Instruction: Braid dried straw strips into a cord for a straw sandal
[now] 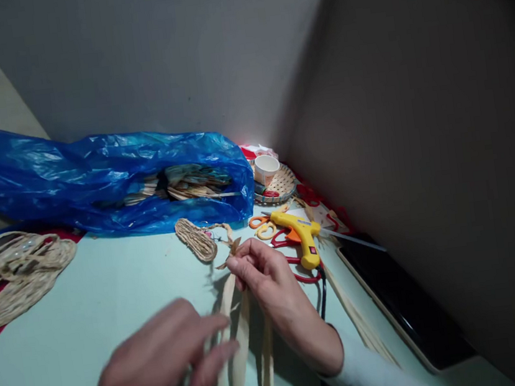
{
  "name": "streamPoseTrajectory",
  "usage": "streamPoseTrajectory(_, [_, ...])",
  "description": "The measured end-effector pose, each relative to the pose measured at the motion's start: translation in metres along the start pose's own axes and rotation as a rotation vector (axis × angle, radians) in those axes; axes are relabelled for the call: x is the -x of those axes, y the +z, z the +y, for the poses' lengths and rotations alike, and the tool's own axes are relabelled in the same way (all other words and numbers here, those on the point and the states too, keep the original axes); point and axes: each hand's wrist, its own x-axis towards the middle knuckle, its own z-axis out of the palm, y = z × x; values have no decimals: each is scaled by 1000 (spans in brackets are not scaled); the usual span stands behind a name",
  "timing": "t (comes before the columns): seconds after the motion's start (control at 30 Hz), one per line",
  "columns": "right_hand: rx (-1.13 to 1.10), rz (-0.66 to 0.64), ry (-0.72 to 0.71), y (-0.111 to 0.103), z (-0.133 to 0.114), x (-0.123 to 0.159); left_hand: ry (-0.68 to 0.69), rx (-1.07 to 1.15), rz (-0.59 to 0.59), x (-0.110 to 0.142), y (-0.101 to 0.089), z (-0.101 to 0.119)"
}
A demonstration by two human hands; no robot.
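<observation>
The right hand [282,293] pinched the upper ends of several long, pale, flat fibre strips [241,353] between thumb and fingers; brown, pointed leaf-like tips [236,246] stuck out beyond the fingertips. The strips hung toward the near side, above the pale green table [122,278]. The left hand [151,365], blurred, was released, thumb and forefinger parted beside the strips; whether it touched them could not be told.

Just beyond the right hand lay a small sole-shaped piece of braided straw [196,240]. To the right lay a yellow glue gun [308,240] with an orange trigger, its side markings too small to read, near red-handled scissors [278,238]. A shiny blue plastic bag [95,169] stretched along the far left, and a white cup [266,168] stood in a round woven tray [290,184] at the far side.
</observation>
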Motion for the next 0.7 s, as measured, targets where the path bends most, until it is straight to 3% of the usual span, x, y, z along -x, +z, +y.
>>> streamPoseTrajectory(0.13, [25,-90,-3,3,0,7,-617,520,-163,-18,-1,-14])
streamPoseTrajectory(0.23, [59,-147,-13,6,1,11,-855,881,-257,-27,5,-21])
streamPoseTrajectory(0.4, [59,-223,33,9,4,13,-917,1100,-304,-28,12,-21])
streamPoseTrajectory(0.7, [261,-274,1,3,9,14,-895,998,-552,-32,3,-29])
